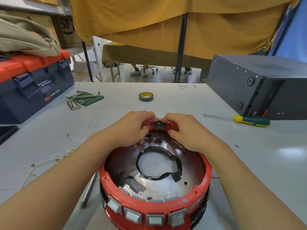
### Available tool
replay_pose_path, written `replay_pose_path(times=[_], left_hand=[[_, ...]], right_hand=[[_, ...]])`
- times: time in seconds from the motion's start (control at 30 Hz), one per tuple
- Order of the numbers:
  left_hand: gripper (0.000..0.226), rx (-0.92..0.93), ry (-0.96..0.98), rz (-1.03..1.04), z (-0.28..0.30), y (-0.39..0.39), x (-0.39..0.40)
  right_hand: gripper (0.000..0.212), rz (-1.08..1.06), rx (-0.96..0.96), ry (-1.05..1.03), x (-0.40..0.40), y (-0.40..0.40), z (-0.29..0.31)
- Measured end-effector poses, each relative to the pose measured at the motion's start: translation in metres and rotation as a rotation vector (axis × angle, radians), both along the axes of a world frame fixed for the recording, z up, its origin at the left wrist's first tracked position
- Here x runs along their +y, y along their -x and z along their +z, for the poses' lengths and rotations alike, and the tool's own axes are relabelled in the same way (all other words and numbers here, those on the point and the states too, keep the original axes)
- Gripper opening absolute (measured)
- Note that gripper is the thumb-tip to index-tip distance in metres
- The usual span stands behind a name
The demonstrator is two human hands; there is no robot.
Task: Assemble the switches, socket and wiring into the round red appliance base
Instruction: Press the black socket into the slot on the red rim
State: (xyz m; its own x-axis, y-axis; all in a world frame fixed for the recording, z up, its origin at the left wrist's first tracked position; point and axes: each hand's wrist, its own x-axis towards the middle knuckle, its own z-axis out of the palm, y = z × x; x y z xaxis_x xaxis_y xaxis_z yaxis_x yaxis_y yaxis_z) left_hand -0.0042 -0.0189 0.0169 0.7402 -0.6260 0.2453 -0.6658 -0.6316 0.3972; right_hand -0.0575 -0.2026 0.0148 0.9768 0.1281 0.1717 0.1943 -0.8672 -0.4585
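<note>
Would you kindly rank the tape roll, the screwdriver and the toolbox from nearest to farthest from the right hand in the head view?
From the right hand:
1. Tape roll, just beyond, slightly left.
2. Screwdriver, off to the right.
3. Toolbox, far left.

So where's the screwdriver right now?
In the head view the screwdriver lies on the grey table, to the right of both hands, just in front of the dark grey box, its tip pointing left.
</note>
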Motion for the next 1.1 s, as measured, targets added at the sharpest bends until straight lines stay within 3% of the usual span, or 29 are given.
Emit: replay_pose_path(times=[0.37,0.53,0.67,0.87,1.1], left_hand=[[0.033,0.02,0.033,0.004,0.009,0.009,0.008],[0.022,0.106,0.231,0.15,0.008,0.027,0.028],[0.019,0.203,0.357,0.235,0.007,0.044,0.064],[0.014,0.205,0.139,0.436,-0.002,0.065,0.133],[0.014,0.165,0.068,0.608,-0.025,0.09,0.175]], right_hand=[[0.043,-0.07,-0.044,0.022,-0.002,0.001,-0.002],[0.037,-0.02,-0.057,0.1,0.0,0.006,0.003],[0.056,0.013,-0.037,0.27,0.001,0.025,0.007],[0.062,0.063,0.059,0.31,0.009,0.061,0.001],[0.05,-0.079,-0.058,0.371,0.018,0.058,-0.005]])
